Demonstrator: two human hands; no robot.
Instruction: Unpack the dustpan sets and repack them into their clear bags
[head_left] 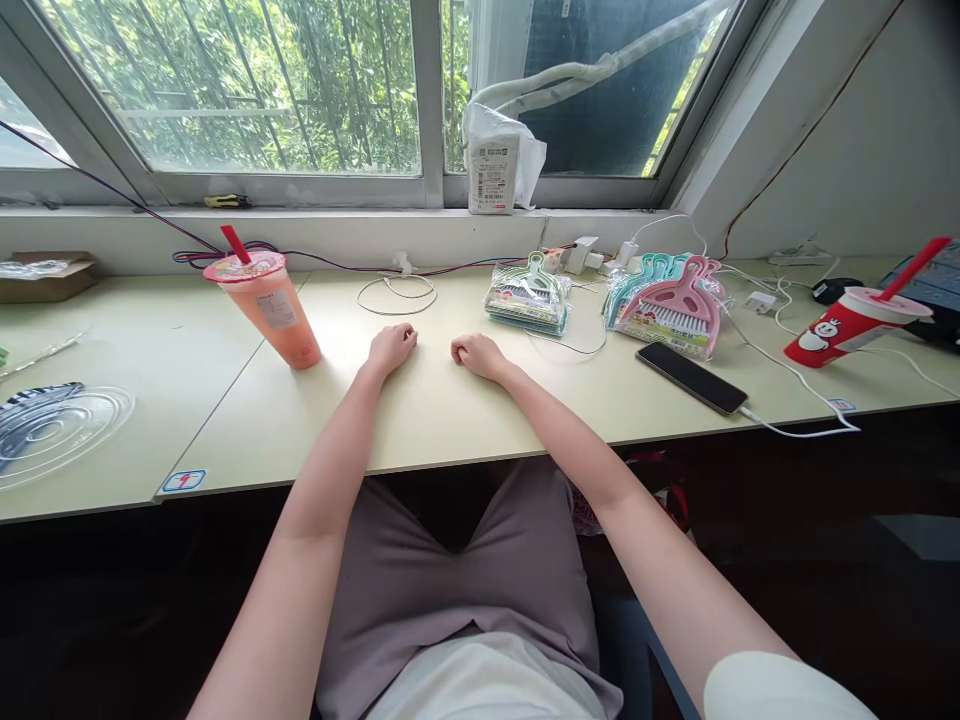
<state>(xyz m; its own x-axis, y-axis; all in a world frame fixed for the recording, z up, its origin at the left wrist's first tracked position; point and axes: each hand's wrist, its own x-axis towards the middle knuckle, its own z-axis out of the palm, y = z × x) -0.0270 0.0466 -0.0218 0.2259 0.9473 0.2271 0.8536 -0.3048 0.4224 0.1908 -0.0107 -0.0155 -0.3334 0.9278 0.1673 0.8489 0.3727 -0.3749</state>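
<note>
The left hand (392, 348) and right hand (478, 355) rest on the counter (450, 425), a little apart. Both are curled into loose fists, with nothing showing in them. Left of the left hand is a tall cup of pink drink (274, 318). Right of the right hand, farther back, is a wrapped brush set (529, 297). A black phone (691, 378) lies farther right, near the edge.

A white short-sleeved top (487, 685) meets mauve-grey bottoms (457, 585) — 2 forearms (346, 430) are bare.
</note>
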